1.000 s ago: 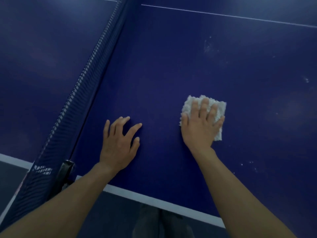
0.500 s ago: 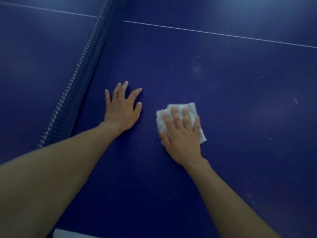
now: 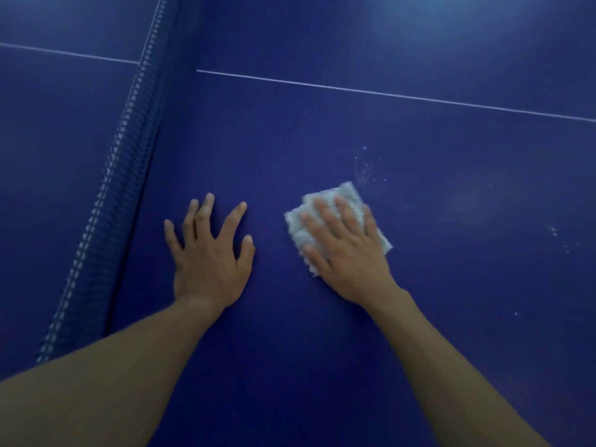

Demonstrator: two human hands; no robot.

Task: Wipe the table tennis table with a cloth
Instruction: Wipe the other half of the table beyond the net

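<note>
Wiping is under way: right hand [image 3: 346,250], fingers flat, presses the cloth [image 3: 335,221] on the bench [image 3: 451,317] at frame centre. Left hand [image 3: 209,256] braces, fingers spread, empty. Next: likely sweep toward specks [image 3: 366,169] above.

The dark blue table tennis table [image 3: 274,150] carries a thin white centre line [image 3: 387,93] and a blue mesh net [image 3: 129,175]. Resting flat on it: 1 folded white fluffy cloth [image 3: 301,232], 2 hands, white specks [image 3: 366,169].

Both bare forearms reach forward over the dark blue flat surface [image 3: 322,133]. The left hand [image 3: 209,259] lies palm-down on it, fingers [image 3: 237,217] spread; the right hand [image 3: 346,250] lies flat beside it, fingers extended.
</note>
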